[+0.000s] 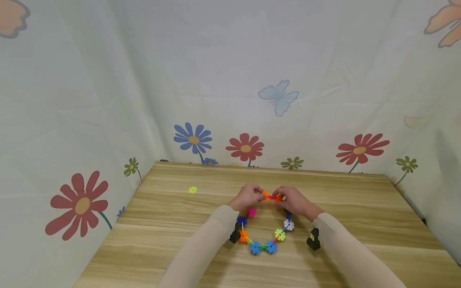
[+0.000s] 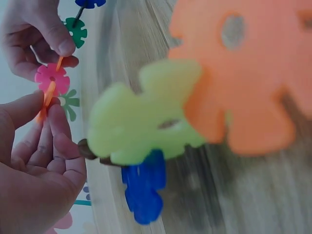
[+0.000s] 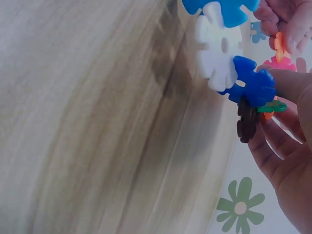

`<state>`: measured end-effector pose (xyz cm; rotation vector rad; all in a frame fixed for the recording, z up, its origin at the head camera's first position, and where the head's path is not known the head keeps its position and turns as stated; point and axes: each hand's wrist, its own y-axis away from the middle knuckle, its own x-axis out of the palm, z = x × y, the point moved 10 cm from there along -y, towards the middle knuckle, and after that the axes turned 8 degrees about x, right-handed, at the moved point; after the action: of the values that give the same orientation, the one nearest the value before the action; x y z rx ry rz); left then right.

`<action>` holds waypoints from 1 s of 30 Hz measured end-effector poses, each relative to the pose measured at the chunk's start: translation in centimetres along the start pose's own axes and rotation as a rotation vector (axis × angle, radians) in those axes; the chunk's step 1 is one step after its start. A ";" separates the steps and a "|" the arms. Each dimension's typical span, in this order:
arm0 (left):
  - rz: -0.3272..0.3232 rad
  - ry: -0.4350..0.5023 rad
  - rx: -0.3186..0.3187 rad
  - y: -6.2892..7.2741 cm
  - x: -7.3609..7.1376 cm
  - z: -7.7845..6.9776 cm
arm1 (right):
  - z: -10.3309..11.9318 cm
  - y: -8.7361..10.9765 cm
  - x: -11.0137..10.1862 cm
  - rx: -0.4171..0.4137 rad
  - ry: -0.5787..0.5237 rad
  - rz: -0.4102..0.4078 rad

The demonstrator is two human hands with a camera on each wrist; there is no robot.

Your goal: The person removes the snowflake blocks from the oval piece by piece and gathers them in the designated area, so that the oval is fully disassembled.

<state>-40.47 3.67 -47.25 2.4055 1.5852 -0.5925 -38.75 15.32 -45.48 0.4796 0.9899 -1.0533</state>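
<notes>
My left hand (image 1: 248, 197) pinches an orange flower-shaped snap disc (image 2: 48, 100) between thumb and fingertips. A pink disc (image 2: 52, 78) is joined edgewise to it, between the two hands. My right hand (image 1: 296, 201) pinches another orange disc (image 1: 278, 198) on the pink disc's other side. From there the chain runs through a green disc (image 2: 75, 33), a brown disc (image 3: 247, 121), a blue disc (image 3: 256, 85) and a white disc (image 3: 218, 46). It curves below the hands past light blue discs (image 1: 255, 248) to a bright pink disc (image 1: 251, 212) near my left wrist.
A loose yellow disc (image 1: 192, 189) lies on the wooden table (image 1: 173, 224), left of the hands. Behind and beside the table hangs a pale cloth (image 1: 216, 60) printed with flowers and butterflies. Black wrist cameras (image 1: 313, 239) sit below both wrists, close to the chain.
</notes>
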 end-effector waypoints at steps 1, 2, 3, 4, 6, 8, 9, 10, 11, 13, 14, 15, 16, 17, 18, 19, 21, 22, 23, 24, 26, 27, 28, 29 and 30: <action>-0.006 0.001 0.003 0.0 0.0 0.0 | 0.1 0.0 0.0 -0.006 0.002 0.002; -0.012 0.000 0.005 -0.1 0.0 0.0 | 0.2 0.0 0.0 -0.012 0.003 0.005; -0.020 -0.004 0.006 -0.1 0.0 -0.1 | 0.3 -0.1 0.0 -0.018 0.004 0.007; -0.026 -0.007 0.005 -0.1 0.0 -0.1 | 0.4 -0.1 0.0 -0.024 0.005 0.008; -0.039 -0.010 -0.007 -0.2 0.0 0.0 | 0.5 -0.1 0.0 -0.034 0.005 0.010; -0.045 -0.012 -0.021 -0.3 0.0 0.1 | 0.5 -0.1 0.0 -0.036 0.008 0.009; -0.047 -0.014 -0.027 -0.3 0.0 0.1 | 0.6 -0.1 0.0 -0.040 0.013 0.007; -0.047 -0.019 -0.029 -0.2 0.0 0.1 | 0.6 -0.2 0.0 -0.042 0.015 0.006; -0.048 -0.025 -0.030 -0.2 -0.1 0.1 | 0.6 -0.2 0.0 -0.044 0.018 0.005; -0.048 -0.036 -0.026 -0.3 -0.1 0.1 | 0.6 -0.1 0.1 -0.044 0.020 0.003; -0.050 -0.040 -0.025 -0.3 -0.1 0.1 | 0.6 -0.1 0.1 -0.046 0.020 0.002; -0.051 -0.044 -0.024 -0.3 -0.1 0.1 | 0.6 -0.1 0.0 -0.048 0.018 0.002; -0.052 -0.044 -0.025 -0.4 -0.2 0.1 | 0.6 -0.1 0.0 -0.046 0.015 0.003; -0.055 -0.042 -0.027 -0.4 -0.2 0.1 | 0.6 -0.1 0.0 -0.045 0.015 0.003; -0.058 -0.037 -0.032 -0.4 -0.3 0.1 | 0.5 -0.1 0.0 -0.041 0.014 0.003; -0.060 -0.037 -0.038 -0.5 -0.3 0.2 | 0.5 -0.1 0.0 -0.036 0.014 0.003; -0.067 -0.040 -0.042 -0.5 -0.5 0.2 | 0.3 -0.1 0.0 -0.027 0.019 0.000; -0.069 -0.042 -0.044 -0.5 -0.6 0.3 | 0.1 -0.1 0.0 -0.019 0.021 -0.002; -0.071 -0.043 -0.047 -0.5 -0.8 0.4 | -0.1 -0.1 -0.1 -0.013 0.022 -0.004; -0.072 -0.043 -0.046 -0.5 -0.9 0.4 | -0.2 -0.1 -0.1 -0.006 0.026 -0.006; -0.071 -0.044 -0.038 -0.4 -1.3 0.4 | -0.4 0.0 -0.1 0.003 0.032 -0.005; -0.070 -0.037 -0.036 -0.4 -1.5 0.4 | -0.5 0.0 -0.1 0.009 0.035 -0.003; -0.068 -0.031 -0.031 -0.4 -1.7 0.4 | -0.6 0.1 -0.2 0.013 0.036 0.000; -0.066 -0.023 -0.026 -0.4 -1.9 0.5 | -0.6 0.1 -0.2 0.016 0.038 0.002; -0.065 -0.016 -0.023 -0.3 -2.1 0.5 | -0.5 0.2 -0.3 0.020 0.040 0.004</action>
<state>-41.62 1.81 -46.79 2.3353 1.6596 -0.6006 -38.84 15.93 -45.55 0.5207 1.0146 -1.0543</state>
